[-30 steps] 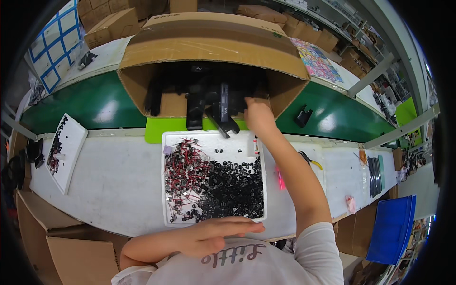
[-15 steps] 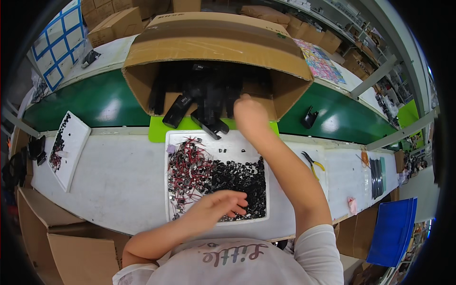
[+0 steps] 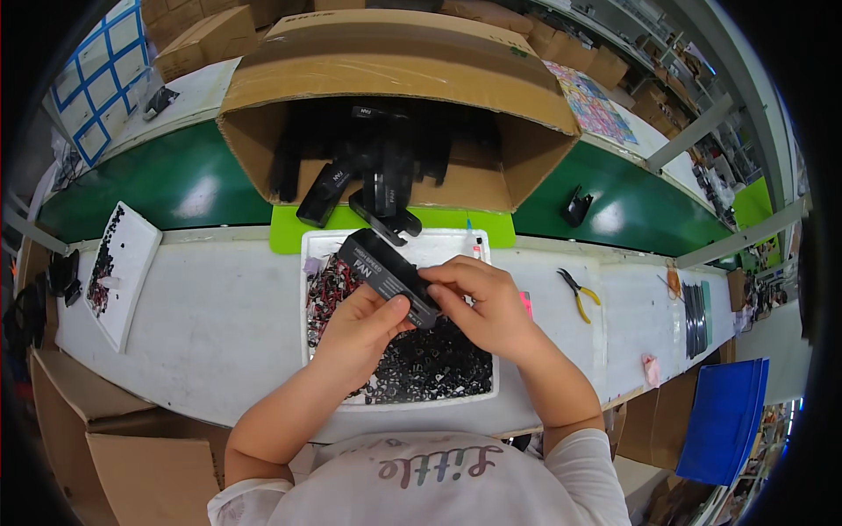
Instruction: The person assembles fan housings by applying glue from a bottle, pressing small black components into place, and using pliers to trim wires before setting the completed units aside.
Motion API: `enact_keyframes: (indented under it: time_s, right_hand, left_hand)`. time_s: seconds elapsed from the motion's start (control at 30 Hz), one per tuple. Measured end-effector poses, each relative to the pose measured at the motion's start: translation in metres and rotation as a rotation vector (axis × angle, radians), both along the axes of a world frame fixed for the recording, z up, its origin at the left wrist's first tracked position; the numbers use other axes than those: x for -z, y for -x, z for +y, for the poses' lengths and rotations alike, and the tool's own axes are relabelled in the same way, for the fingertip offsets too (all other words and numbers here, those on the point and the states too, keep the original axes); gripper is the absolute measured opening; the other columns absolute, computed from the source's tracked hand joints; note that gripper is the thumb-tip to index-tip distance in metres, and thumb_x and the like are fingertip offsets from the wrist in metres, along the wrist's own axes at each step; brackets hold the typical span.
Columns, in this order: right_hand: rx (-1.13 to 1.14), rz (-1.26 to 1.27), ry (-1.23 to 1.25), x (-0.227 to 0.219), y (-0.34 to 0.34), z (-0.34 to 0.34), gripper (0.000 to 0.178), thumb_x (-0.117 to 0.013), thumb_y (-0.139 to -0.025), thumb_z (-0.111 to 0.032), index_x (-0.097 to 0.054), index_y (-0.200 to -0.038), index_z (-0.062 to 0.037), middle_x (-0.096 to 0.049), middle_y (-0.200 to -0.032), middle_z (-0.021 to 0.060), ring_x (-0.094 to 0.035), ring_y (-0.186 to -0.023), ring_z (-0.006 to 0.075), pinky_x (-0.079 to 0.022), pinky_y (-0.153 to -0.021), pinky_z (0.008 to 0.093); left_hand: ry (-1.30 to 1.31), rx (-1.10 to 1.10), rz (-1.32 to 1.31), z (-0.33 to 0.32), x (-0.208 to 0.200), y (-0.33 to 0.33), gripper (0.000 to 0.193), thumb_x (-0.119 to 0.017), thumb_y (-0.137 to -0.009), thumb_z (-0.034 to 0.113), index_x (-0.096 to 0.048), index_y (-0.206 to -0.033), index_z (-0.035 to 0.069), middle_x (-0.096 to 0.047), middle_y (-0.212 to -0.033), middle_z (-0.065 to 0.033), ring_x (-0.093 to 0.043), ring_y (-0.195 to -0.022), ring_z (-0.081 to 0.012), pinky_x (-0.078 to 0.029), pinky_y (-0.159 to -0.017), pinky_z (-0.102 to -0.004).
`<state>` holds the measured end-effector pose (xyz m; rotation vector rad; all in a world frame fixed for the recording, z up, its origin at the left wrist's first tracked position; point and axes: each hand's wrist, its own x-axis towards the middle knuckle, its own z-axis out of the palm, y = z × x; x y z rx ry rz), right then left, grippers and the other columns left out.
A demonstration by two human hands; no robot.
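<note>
Over the white foam tray (image 3: pixel 488 373), my left hand (image 3: pixel 361 331) grips a long black plastic casing (image 3: pixel 381 273) with pale print on its side. The casing is tilted, its far end pointing up and left. My right hand (image 3: pixel 481 302) has thumb and fingers pinched at the casing's near right edge; whether a small part is also between them I cannot tell. Below lie many small black parts (image 3: pixel 425 364) and, partly hidden by the casing and left hand, small pieces with red wires (image 3: pixel 323 294).
A big open carton (image 3: pixel 395 74) with several black casings (image 3: pixel 326 188) stands beyond on a green mat (image 3: pixel 285 232). Yellow-handled pliers (image 3: pixel 581 298) lie right, a second parts tray (image 3: pixel 132 280) left. A slim blue-tipped item (image 3: pixel 474 241) rests at the tray's far edge.
My right hand has come back from the carton toward me. A black casing is now between both hands above the tray. My left hand has risen from the small parts and closed on it.
</note>
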<state>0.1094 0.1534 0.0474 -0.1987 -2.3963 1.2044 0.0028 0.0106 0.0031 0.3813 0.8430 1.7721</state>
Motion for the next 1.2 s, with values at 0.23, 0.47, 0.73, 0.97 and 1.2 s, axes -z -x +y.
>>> enact_keyframes:
  time_s: [0.23, 0.47, 0.73, 0.97, 1.2]
  right_hand:
    - [-0.028, -0.243, -0.432, 0.043, 0.002, 0.020, 0.016, -0.061, -0.073, -0.003, -0.063, -0.089, -0.0026, -0.056, -0.080, 0.0111, -0.058, -0.076, 0.0297, -0.048, -0.066, 0.0370]
    - [0.007, -0.314, -0.564, 0.057, 0.013, 0.012, 0.009, -0.062, -0.070, -0.006, -0.063, -0.078, -0.0033, -0.054, -0.076, 0.0109, -0.057, -0.073, 0.0293, -0.047, -0.065, 0.0373]
    - [0.123, -0.364, -0.582, 0.059, 0.017, 0.004, 0.007, -0.061, -0.070, -0.008, -0.059, -0.068, -0.0021, -0.052, -0.074, 0.0127, -0.056, -0.075, 0.0311, -0.046, -0.067, 0.0385]
    - [0.102, -0.355, -0.573, 0.061, 0.016, 0.008, 0.006, -0.062, -0.072, -0.009, -0.061, -0.072, -0.0024, -0.054, -0.075, 0.0130, -0.057, -0.074, 0.0305, -0.047, -0.067, 0.0381]
    - [0.135, -0.195, -0.304, 0.039, 0.011, 0.009, 0.007, -0.063, -0.073, -0.007, -0.061, -0.077, -0.0017, -0.056, -0.076, 0.0110, -0.057, -0.067, 0.0279, -0.047, -0.060, 0.0352]
  left_hand:
    - [-0.018, -0.240, -0.055, -0.010, 0.001, 0.001, 0.024, -0.055, -0.087, 0.009, -0.049, -0.109, 0.005, -0.059, -0.105, -0.0070, -0.057, -0.098, -0.0166, -0.047, -0.083, -0.0347]
    - [-0.067, -0.113, -0.060, -0.015, 0.013, -0.003, 0.040, -0.061, -0.081, 0.003, -0.046, -0.118, 0.001, -0.056, -0.114, -0.0091, -0.057, -0.100, -0.0185, -0.045, -0.088, -0.0318]
    - [-0.113, -0.020, -0.041, -0.021, 0.012, -0.007, 0.046, -0.062, -0.077, -0.003, -0.046, -0.120, -0.001, -0.056, -0.115, -0.0099, -0.056, -0.103, -0.0191, -0.044, -0.091, -0.0336]
    - [-0.082, -0.009, -0.101, -0.024, 0.012, -0.007, 0.035, -0.061, -0.080, 0.001, -0.052, -0.113, -0.002, -0.059, -0.109, -0.0105, -0.056, -0.101, -0.0193, -0.043, -0.091, -0.0370]
    - [-0.033, -0.032, -0.105, -0.024, 0.013, -0.007, 0.032, -0.060, -0.080, -0.001, -0.053, -0.111, 0.000, -0.059, -0.109, -0.0086, -0.056, -0.100, -0.0180, -0.043, -0.089, -0.0347]
